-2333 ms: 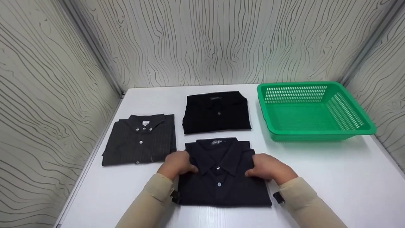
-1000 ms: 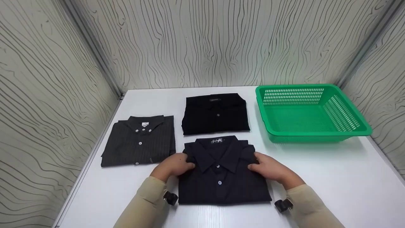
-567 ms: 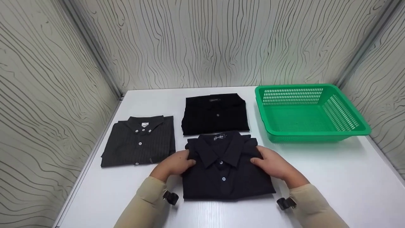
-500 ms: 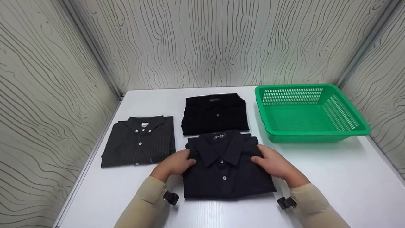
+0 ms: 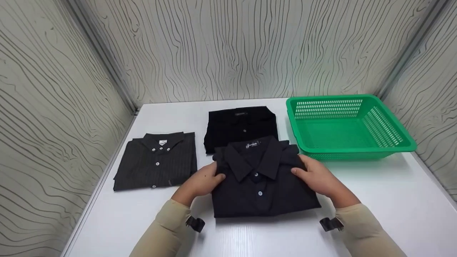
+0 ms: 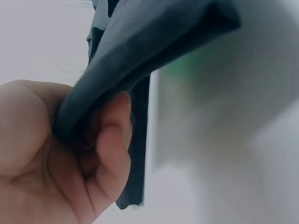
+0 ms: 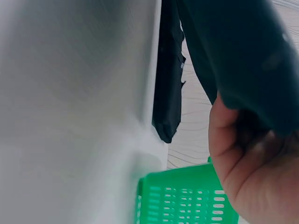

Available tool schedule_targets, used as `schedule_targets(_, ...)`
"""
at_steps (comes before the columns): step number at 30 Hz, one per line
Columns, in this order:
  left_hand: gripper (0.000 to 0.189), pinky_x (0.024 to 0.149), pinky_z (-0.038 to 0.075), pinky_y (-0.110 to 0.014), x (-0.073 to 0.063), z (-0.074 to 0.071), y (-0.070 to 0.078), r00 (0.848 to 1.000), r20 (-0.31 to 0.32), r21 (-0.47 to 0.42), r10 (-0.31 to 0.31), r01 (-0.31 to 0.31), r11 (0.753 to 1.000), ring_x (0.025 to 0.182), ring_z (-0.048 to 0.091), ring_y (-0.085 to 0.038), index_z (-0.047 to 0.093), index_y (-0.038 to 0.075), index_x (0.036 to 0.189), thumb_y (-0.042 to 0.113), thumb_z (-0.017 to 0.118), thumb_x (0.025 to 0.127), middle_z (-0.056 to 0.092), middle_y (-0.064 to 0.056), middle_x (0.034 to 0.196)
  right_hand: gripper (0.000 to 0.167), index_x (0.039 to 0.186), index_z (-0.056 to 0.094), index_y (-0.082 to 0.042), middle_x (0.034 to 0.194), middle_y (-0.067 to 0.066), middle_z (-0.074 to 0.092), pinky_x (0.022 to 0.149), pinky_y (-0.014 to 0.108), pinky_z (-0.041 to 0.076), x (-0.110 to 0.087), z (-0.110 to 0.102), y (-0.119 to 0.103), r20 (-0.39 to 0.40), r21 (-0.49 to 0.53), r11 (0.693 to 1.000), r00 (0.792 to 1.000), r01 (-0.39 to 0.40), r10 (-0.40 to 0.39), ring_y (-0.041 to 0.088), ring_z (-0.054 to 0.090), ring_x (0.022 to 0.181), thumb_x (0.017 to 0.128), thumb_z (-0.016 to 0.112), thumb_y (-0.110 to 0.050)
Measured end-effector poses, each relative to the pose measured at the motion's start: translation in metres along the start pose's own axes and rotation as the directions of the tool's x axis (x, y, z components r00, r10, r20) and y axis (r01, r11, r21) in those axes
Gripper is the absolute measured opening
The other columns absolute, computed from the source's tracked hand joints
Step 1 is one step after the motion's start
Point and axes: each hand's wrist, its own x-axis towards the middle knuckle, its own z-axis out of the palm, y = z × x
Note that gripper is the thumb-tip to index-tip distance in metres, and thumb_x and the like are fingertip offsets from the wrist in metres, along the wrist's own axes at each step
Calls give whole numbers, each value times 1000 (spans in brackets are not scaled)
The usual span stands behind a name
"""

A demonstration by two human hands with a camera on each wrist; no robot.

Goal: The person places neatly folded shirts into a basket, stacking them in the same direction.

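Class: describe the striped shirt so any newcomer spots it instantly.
On the white table, look left, opposite the green basket. A folded dark grey shirt lies there. Unlike the held navy shirt and black shirt, it has fine stripes and three white buttons clustered at its collar.

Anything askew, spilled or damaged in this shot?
Nothing serious; no spill or damage visible. The navy shirt is slightly askew, its near edge slanting, but the left hand and right hand hold it off the table, so likely just handling. Striped shirt and black shirt lie folded; green basket stands upright.
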Motion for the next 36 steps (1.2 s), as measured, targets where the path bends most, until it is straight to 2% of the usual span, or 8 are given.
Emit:
schedule_targets(3,38,96,46,-47,0,-1,6,1000,-7,-17,20,-20,1000,110,61,-26,49,8,142,19,52,106,62,-17,129,61,153,39,0,149,24,47,108,60,36,-2,-7,-1,-8,3,1000,1000,2,-2,41,43,136,104,58,-31)
schedule_targets(9,39,103,44,-48,2,-3,18,997,-37,-13,61,-62,998,120,58,-26,49,8,142,20,53,105,61,-17,133,62,152,39,1,147,26,47,107,62,35,-6,-22,-2,-54,-23,1000,999,0,-2,42,44,135,104,58,-35)
schedule_targets(14,38,104,43,-46,9,-2,30,998,-46,-23,42,-43,999,121,57,-24,49,7,140,22,54,105,61,-17,131,58,151,43,-3,144,25,51,101,60,39,-11,-32,4,-92,-22,1000,996,6,-8,40,50,128,105,56,-36)
schedule_targets(17,41,106,42,-45,13,1,36,998,-46,-29,36,-38,999,125,56,-24,48,8,143,23,54,106,60,-16,135,57,150,43,-3,143,25,52,100,59,40,-12,-38,7,-108,-17,1000,994,6,-8,39,51,126,105,56,-36)
schedule_targets(25,51,111,39,-43,33,15,50,999,-34,-1,39,-39,999,134,51,-26,40,8,152,25,54,106,55,-18,143,58,151,40,-2,144,29,48,100,63,36,-14,-53,19,-142,-63,998,990,-18,9,46,47,128,107,51,-38)
schedule_targets(30,50,109,40,-41,47,24,56,1000,-10,25,22,-22,999,133,52,-25,40,9,152,27,53,107,56,-16,143,53,150,40,-3,145,29,46,100,63,35,-18,-61,26,-154,-55,998,988,-26,17,46,45,129,109,48,-34)
schedule_targets(36,51,110,39,-39,60,29,64,999,-13,47,36,-36,998,134,51,-25,38,8,153,25,53,107,54,-17,144,53,150,40,-2,147,30,43,101,64,33,-18,-73,32,-171,-51,998,985,-40,31,46,42,131,109,47,-33)
